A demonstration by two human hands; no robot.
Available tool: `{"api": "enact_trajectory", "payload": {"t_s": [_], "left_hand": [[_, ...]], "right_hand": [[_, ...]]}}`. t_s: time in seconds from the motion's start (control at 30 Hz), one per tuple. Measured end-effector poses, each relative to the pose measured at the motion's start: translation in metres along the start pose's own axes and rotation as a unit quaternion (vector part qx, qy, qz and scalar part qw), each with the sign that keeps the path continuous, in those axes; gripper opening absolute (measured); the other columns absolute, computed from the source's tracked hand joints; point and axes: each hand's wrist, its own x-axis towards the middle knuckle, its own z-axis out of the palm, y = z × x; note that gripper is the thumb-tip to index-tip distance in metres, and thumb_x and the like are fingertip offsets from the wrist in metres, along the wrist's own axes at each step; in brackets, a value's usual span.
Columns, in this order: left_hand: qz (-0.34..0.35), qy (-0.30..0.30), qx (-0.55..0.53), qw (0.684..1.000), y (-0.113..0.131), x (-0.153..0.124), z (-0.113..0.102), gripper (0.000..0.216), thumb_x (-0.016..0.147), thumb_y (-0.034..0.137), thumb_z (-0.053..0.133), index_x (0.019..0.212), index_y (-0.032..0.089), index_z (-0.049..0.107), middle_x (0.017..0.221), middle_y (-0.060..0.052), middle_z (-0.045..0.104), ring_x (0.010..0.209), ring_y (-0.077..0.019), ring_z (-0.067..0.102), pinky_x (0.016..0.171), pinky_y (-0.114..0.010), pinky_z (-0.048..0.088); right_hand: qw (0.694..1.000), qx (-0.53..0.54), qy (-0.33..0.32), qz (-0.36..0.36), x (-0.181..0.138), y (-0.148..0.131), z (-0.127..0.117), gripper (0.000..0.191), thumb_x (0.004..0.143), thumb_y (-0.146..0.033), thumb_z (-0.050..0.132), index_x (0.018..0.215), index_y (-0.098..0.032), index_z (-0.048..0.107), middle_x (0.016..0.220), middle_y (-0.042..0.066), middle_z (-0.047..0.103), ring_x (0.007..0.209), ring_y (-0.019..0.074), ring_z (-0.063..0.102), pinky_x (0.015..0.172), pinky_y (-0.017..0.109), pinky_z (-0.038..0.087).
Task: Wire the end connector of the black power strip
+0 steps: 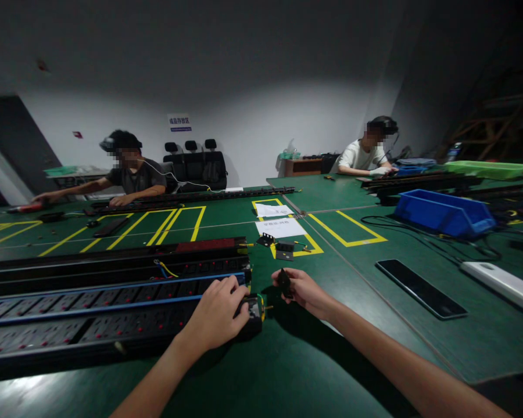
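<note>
My left hand [221, 310] lies over the right end of a long black power strip [126, 322], fingers curled onto its top and thumb near its end. Green-yellow wire [262, 306] sticks out of that open end. Just to the right, my right hand [303, 290] pinches a small flat black plate [284, 283] held upright, apart from the strip. Behind the front strip lies another with blue edges [157, 289]. Beyond my right hand, small black brackets [285, 251] and a loose bit of wire [304, 248] lie on the table.
Black rails [113, 258] lie behind the strips. Paper sheets [281, 227] rest within yellow tape marks. To the right are a phone [421, 288], a white power bank-like block [503, 284], black cables and a blue bin [442, 213]. Two people [135, 174] work across the table.
</note>
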Motion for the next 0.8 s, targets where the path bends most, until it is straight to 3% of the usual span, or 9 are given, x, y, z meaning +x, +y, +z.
{"api": "enact_trajectory", "payload": {"t_s": [0.8], "left_hand": [[-0.002,-0.009,0.004,1.000,0.0020,0.0004,-0.0037,0.019,0.091,0.022,0.050,0.104,0.018,0.064,0.096,-0.007,0.059,0.089,-0.0212,0.056,0.078,-0.036,0.043]], "right_hand": [[1.000,-0.015,-0.012,-0.003,-0.0031,-0.0028,0.0024,0.019,0.073,-0.023,0.063,0.091,-0.017,0.065,0.080,0.000,0.064,0.054,0.0093,0.056,0.049,0.023,0.041]]}}
